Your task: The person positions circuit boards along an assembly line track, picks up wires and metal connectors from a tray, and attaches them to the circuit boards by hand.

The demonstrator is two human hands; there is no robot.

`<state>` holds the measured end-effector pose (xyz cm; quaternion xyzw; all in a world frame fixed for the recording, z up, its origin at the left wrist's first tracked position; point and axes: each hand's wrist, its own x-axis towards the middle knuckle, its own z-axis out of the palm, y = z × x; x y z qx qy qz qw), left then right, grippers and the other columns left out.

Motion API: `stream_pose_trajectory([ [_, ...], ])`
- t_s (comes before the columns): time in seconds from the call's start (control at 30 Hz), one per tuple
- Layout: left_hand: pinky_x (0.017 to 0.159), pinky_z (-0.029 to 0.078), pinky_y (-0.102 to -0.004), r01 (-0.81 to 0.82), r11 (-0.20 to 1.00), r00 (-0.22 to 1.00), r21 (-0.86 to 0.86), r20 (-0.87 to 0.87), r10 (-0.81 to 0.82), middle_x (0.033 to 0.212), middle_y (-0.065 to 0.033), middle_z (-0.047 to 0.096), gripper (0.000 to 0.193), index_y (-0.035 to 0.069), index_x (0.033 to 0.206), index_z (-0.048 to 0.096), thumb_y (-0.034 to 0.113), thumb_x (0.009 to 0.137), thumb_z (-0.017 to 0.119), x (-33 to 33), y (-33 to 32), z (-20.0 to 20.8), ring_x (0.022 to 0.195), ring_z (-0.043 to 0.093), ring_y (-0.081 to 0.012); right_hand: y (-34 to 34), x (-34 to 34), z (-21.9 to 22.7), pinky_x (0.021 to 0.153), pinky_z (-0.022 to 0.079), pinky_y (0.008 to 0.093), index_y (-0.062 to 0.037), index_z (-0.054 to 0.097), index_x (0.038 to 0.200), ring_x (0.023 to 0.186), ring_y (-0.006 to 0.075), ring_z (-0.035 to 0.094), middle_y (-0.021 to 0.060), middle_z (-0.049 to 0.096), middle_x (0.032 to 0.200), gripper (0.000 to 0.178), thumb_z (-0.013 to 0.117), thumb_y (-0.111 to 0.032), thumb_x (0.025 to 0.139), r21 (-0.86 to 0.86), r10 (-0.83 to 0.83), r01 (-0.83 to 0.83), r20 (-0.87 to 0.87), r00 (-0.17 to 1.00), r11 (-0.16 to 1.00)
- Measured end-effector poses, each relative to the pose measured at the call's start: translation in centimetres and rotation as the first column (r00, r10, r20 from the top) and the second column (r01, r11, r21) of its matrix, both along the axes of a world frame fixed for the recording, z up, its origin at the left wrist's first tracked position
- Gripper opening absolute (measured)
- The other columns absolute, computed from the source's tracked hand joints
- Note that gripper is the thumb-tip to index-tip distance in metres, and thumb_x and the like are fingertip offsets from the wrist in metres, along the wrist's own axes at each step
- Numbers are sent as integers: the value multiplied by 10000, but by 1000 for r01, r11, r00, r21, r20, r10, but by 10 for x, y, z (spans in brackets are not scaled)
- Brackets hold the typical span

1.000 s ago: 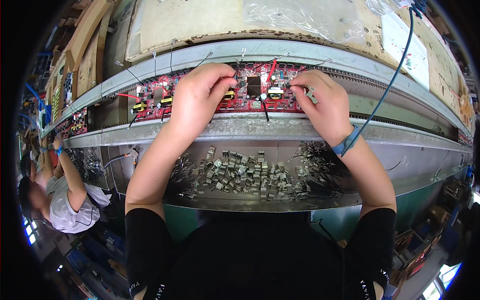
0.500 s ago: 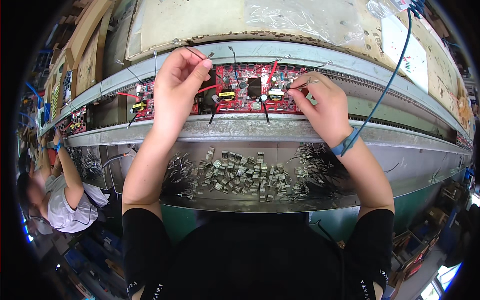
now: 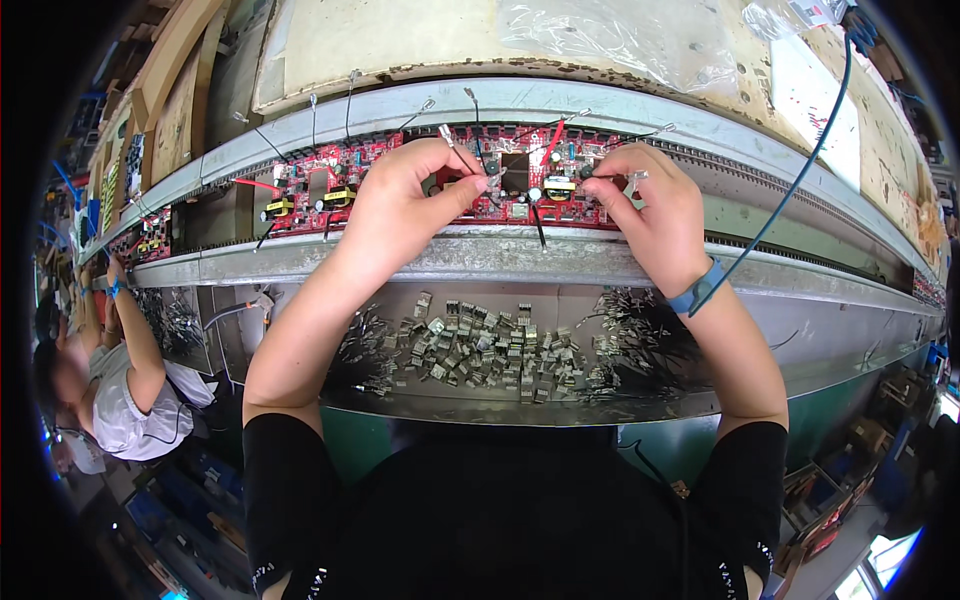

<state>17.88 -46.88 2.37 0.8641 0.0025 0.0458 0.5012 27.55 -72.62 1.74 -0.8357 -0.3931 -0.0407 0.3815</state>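
Red circuit boards (image 3: 300, 192) sit in a row between two metal rails. My left hand (image 3: 405, 200) is closed over the middle board (image 3: 515, 208), its thumb and forefinger pinching a dark wire lead (image 3: 462, 153) whose silver terminal points up and away from me. To the right, my right hand (image 3: 655, 205) is closed too. A silver terminal (image 3: 637, 177) of a wire lead shows among its curled fingers, while its fingertips are beside a yellow-and-white transformer (image 3: 560, 187) on the board. The lower ends of both leads are hard to make out.
In the metal tray (image 3: 480, 405) before me lie several silver metal parts (image 3: 490, 345), with bundles of black leads (image 3: 655, 345) at both sides. A blue cord (image 3: 785, 190) runs from my blue wristband (image 3: 695, 287). Another person (image 3: 140, 390) works at far left.
My left hand has moved right and slightly nearer, from the left-hand board to the middle one, a lead in its pinch. My right hand has shifted only slightly.
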Motion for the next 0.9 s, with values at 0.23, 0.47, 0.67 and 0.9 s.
stream_pose_trajectory([
  [0.23, 790, 488, -258, 24, 999, 999, 28, -50, -22, 870, -24, 679, 49, 0, 920, 664, 18, 893, 701, 0, -1, 6, 829, 617, -100, -2, 1, -2, 649, 506, 315, -34, 652, 907, 775, 203, 644, 68, 660, 854, 171, 772, -149, 867, -42, -65, 61, -92, 994, 997],
  [0.47, 786, 488, -258, 18, 999, 999, 38, -49, -16, 859, -19, 673, 54, 8, 916, 666, 26, 888, 708, 1, -3, 7, 825, 614, -98, -3, 2, -4, 637, 488, 301, -41, 658, 901, 755, 194, 632, 57, 653, 836, 144, 757, -145, 883, -39, -72, 68, -103, 992, 997],
  [0.67, 756, 475, -248, 23, 999, 999, 48, -33, -21, 850, -15, 665, 62, 10, 902, 665, 27, 879, 720, 1, -4, 6, 811, 601, -86, -4, 6, -6, 647, 475, 285, -43, 661, 901, 747, 157, 616, 42, 667, 853, 112, 743, -116, 879, -20, -72, 69, -187, 980, 997],
  [0.9, 777, 497, -330, 82, 960, 981, 268, 146, -124, 884, -76, 691, 95, 8, 875, 667, 35, 836, 749, 6, -2, 3, 840, 649, -216, -6, 7, -8, 663, 457, 278, -32, 639, 872, 749, 152, 593, 41, 670, 857, 64, 688, -40, 831, 31, -10, 17, -223, 975, 999],
])
